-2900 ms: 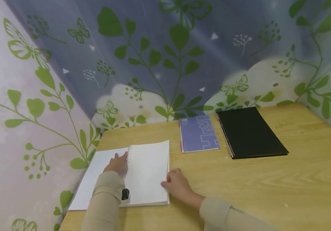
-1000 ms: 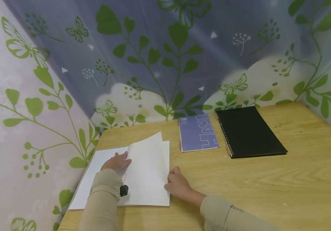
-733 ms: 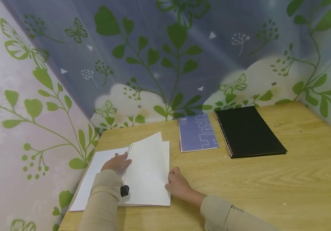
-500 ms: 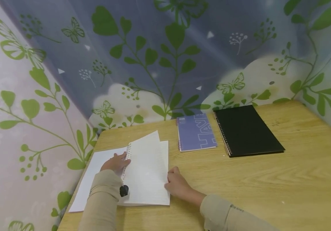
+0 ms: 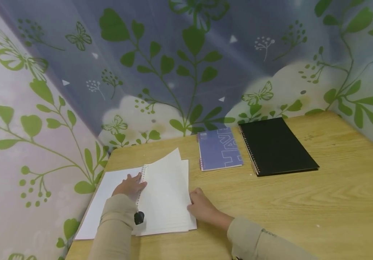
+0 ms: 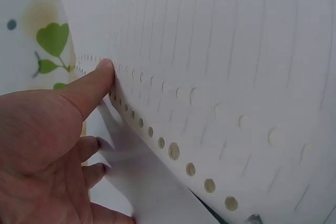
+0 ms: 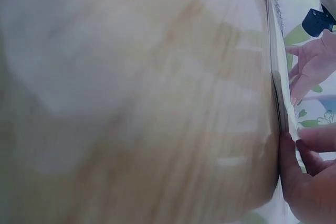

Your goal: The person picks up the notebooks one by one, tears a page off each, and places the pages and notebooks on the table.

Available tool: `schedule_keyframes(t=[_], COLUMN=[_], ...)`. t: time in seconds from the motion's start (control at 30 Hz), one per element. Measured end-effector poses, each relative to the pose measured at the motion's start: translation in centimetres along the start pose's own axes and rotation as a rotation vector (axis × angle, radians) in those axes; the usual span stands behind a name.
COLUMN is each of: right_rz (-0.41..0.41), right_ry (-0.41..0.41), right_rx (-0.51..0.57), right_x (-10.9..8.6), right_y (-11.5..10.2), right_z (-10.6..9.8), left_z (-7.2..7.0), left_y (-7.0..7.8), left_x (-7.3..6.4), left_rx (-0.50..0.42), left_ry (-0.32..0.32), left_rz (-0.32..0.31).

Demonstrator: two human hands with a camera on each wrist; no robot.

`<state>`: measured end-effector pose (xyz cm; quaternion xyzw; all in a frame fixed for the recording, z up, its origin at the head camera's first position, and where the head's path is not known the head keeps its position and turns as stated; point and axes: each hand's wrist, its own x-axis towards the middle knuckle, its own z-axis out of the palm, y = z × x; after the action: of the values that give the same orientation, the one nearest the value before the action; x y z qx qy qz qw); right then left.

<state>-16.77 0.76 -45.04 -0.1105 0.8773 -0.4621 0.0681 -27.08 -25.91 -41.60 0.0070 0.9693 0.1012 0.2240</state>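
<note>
A spiral notebook [image 5: 163,202] lies open on the table, its plain white left side flat and a faintly lined page on the right. That page's upper right corner slants away from the sheets beneath. My left hand [image 5: 128,186] spreads across the binding; in the left wrist view its thumb rests on the page beside the row of holes, its other fingers on the white side. At the right edge, my right hand [image 5: 203,206] pinches paper between thumb and curled fingers. The right wrist view shows those fingertips [image 7: 287,148] at the edge of the page stack.
A purple notebook [image 5: 220,150] and a larger black spiral notebook [image 5: 277,146] lie at the back of the wooden table [image 5: 271,206]. A leaf-patterned curtain [image 5: 154,65] stands behind. A small black object [image 5: 139,217] sits by the left sleeve.
The right-hand page has slid slightly down and left at its lower corner, baring sheets beneath. Earlier its top corner lay level; my left thumb has since come onto the page. The view drifts slightly.
</note>
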Motion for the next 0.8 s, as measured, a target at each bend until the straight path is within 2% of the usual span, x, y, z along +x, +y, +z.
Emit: schedule_keyframes(t=[0.17, 0.37, 0.43, 0.5, 0.6, 0.7, 0.8], right_rz=[0.021, 0.076, 0.081, 0.060, 0.019, -0.023, -0.037], right_ry=[0.018, -0.033, -0.022, 0.023, 0.097, 0.145, 0.177], right_rx=[0.082, 0.173, 0.142, 0.078, -0.024, -0.073, -0.079], right_x=[-0.4, -1.3, -1.5, -1.6, -1.6, -1.6, -1.6], right_y=[0.0, -0.4, -0.5, -0.6, -0.6, -0.5, -0.3], right_z=[-0.4, -0.8, -0.8, -0.8, -1.0, -1.1, -1.5], left_z=[0.0, -0.1, -0.1, -0.1, 0.3, 0.8, 1.2], left_y=[0.3, 0.7, 0.7, 0.7, 0.6, 0.6, 0.7], left_x=[-0.3, -0.2, 0.0, 0.2, 0.6, 0.8, 0.8], left_rx=[-0.009, -0.050, -0.066, -0.095, -0.148, -0.198, -0.227], left_ry=[0.002, 0.011, 0.015, 0.033, 0.112, 0.191, 0.213], left_rz=[-0.016, -0.051, -0.063, -0.079, -0.113, -0.140, -0.141])
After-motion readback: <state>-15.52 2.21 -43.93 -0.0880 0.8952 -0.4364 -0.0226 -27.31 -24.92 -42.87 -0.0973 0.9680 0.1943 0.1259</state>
